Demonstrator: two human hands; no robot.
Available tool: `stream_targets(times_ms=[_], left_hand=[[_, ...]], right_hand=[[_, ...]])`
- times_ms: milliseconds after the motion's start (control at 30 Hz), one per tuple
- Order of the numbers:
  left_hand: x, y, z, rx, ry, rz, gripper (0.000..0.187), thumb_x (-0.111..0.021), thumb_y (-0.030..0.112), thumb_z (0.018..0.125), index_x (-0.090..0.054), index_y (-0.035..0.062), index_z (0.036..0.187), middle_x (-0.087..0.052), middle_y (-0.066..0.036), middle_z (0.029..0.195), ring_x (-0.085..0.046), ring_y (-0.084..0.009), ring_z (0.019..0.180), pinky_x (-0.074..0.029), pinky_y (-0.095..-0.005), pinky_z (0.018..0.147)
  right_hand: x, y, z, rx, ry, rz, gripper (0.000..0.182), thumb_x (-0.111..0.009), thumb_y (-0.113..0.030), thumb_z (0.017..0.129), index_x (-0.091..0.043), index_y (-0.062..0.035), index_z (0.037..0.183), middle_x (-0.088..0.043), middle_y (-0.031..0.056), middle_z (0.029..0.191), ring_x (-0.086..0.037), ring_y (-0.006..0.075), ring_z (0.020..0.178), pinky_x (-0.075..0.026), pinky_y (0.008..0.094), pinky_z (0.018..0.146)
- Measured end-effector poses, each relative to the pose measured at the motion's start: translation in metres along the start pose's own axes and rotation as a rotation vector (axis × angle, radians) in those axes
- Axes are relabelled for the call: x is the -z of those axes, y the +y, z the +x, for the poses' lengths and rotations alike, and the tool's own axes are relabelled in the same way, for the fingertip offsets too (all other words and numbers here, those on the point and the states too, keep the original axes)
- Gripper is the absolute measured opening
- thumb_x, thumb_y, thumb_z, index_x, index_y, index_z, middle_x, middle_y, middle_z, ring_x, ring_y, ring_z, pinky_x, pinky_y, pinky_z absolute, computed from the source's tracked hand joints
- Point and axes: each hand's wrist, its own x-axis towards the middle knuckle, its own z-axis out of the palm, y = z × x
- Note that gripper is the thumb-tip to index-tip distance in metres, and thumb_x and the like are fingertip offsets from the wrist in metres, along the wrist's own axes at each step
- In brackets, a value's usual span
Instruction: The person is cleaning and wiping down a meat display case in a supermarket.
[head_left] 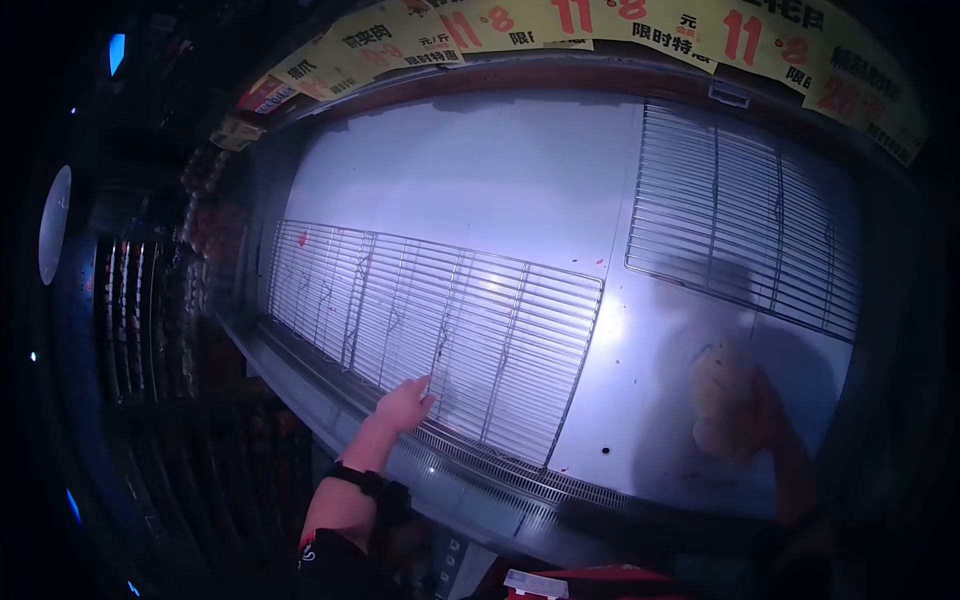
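Note:
My left hand (404,405) is at the near edge of a wire rack (475,335), its fingers curled together. Whether they grip the rack or only rest against it, I cannot make out. Over on the right, my right hand (765,415) is closed around a pale, bunched cloth (720,395). The cloth is against the bare metal floor (640,330) of a display case, in shadow and slightly blurred. Small red and dark bits are scattered on this metal near the rack.
A second wire rack (745,210) lies at the back right. Yellow price signs (575,22) line the case's far rim. Along the near side runs a slotted grille (520,490); a small drain hole (606,450) is in the metal floor. Dark shelves (135,310) stand at left.

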Motion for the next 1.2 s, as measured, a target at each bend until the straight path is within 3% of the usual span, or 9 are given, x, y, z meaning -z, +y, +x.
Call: stream_targets(times_ms=[67, 167, 333, 400, 500, 600, 800, 900, 1200], left_hand=[[0.004, -0.024, 0.003, -0.002, -0.023, 0.044, 0.054, -0.054, 0.039, 0.096, -0.048, 0.0104, 0.142, -0.057, -0.023, 0.128, -0.057, -0.0395, 0.119, -0.047, -0.0467, 0.101], [0.002, -0.075, 0.032, 0.001, 0.026, -0.007, 0.06, -0.058, 0.044, 0.093, -0.049, 0.0098, 0.142, -0.056, -0.022, 0.131, -0.055, -0.0382, 0.123, -0.046, -0.0461, 0.102], [0.034, -0.135, 0.098, -0.032, -0.014, 0.039, 0.076, -0.064, 0.051, 0.088, -0.043, 0.0035, 0.144, -0.054, -0.027, 0.13, -0.054, -0.0419, 0.122, -0.047, -0.0481, 0.101], [0.04, -0.155, 0.118, -0.014, 0.015, 0.035, 0.086, -0.067, 0.052, 0.085, -0.034, 0.0045, 0.148, -0.049, -0.028, 0.136, -0.053, -0.0434, 0.122, -0.047, -0.0495, 0.1], [0.045, -0.177, 0.135, 0.027, -0.05, 0.076, 0.107, -0.071, 0.061, 0.078, -0.017, 0.0094, 0.156, -0.032, -0.026, 0.152, -0.042, -0.0476, 0.132, -0.042, -0.0536, 0.106], [0.057, -0.181, 0.135, -0.008, -0.195, 0.189, 0.119, -0.072, 0.067, 0.074, -0.007, 0.0138, 0.159, -0.015, -0.025, 0.16, -0.026, -0.0507, 0.142, -0.029, -0.0634, 0.111], [0.026, -0.199, 0.165, -0.074, -0.315, 0.078, 0.128, -0.072, 0.07, 0.072, 0.006, 0.0179, 0.159, 0.009, -0.022, 0.163, -0.001, -0.0554, 0.146, -0.015, -0.0791, 0.106], [0.019, -0.196, 0.166, -0.104, -0.359, 0.094, 0.128, -0.07, 0.07, 0.074, 0.01, 0.0147, 0.157, 0.009, -0.024, 0.162, -0.001, -0.0589, 0.144, -0.019, -0.0801, 0.103], [0.052, -0.189, 0.164, -0.132, -0.513, 0.116, 0.101, -0.063, 0.062, 0.086, -0.007, 0.0157, 0.157, 0.003, -0.02, 0.164, -0.002, -0.0579, 0.145, -0.02, -0.0779, 0.105]], right_hand=[[-0.021, -0.005, 0.031, -0.09, -0.16, 0.527, 0.062, -0.066, -0.031, 0.093, -0.042, -0.0046, 0.144, -0.058, 0.0124, 0.13, -0.056, 0.0248, 0.121, -0.046, 0.0383, 0.103], [-0.13, -0.041, 0.042, 0.271, -0.074, -0.229, 0.071, -0.063, -0.001, 0.083, -0.036, -0.0047, 0.149, -0.049, 0.0096, 0.141, -0.05, 0.0225, 0.13, -0.039, 0.0351, 0.108], [-0.224, -0.035, 0.11, 0.099, -0.028, 0.021, 0.079, -0.05, 0.008, 0.077, -0.03, -0.0052, 0.152, -0.047, 0.0094, 0.143, -0.045, 0.0194, 0.133, -0.034, 0.033, 0.111], [-0.251, -0.016, 0.154, 0.175, 0.093, -0.039, 0.076, -0.053, 0.005, 0.078, -0.035, -0.0082, 0.151, -0.047, 0.0141, 0.143, -0.042, 0.0262, 0.136, -0.033, 0.0361, 0.113], [-0.283, 0.01, 0.19, 0.653, 0.606, -1.074, 0.07, -0.063, -0.006, 0.08, -0.043, -0.0119, 0.147, -0.043, 0.0208, 0.143, -0.035, 0.039, 0.139, -0.032, 0.0446, 0.114], [-0.337, 0.013, 0.192, 0.589, 0.332, -1.47, 0.069, -0.075, -0.018, 0.075, -0.052, -0.0154, 0.14, -0.038, 0.0254, 0.143, -0.028, 0.0496, 0.139, -0.031, 0.0548, 0.112], [-0.332, 0.048, 0.237, 0.649, 0.542, -1.487, 0.065, -0.077, -0.008, 0.06, -0.063, -0.0119, 0.124, -0.047, 0.0238, 0.131, -0.039, 0.049, 0.128, -0.036, 0.0568, 0.105], [-0.392, 0.047, 0.282, 0.732, 0.498, -1.454, 0.062, -0.075, -0.004, 0.06, -0.064, -0.0094, 0.121, -0.053, 0.0194, 0.118, -0.046, 0.0451, 0.117, -0.041, 0.054, 0.097], [-0.597, 0.02, 0.455, 0.827, 0.111, -1.578, 0.047, -0.072, -0.018, 0.069, -0.071, -0.0152, 0.116, -0.056, 0.006, 0.121, -0.041, 0.0352, 0.128, -0.039, 0.0478, 0.098]])
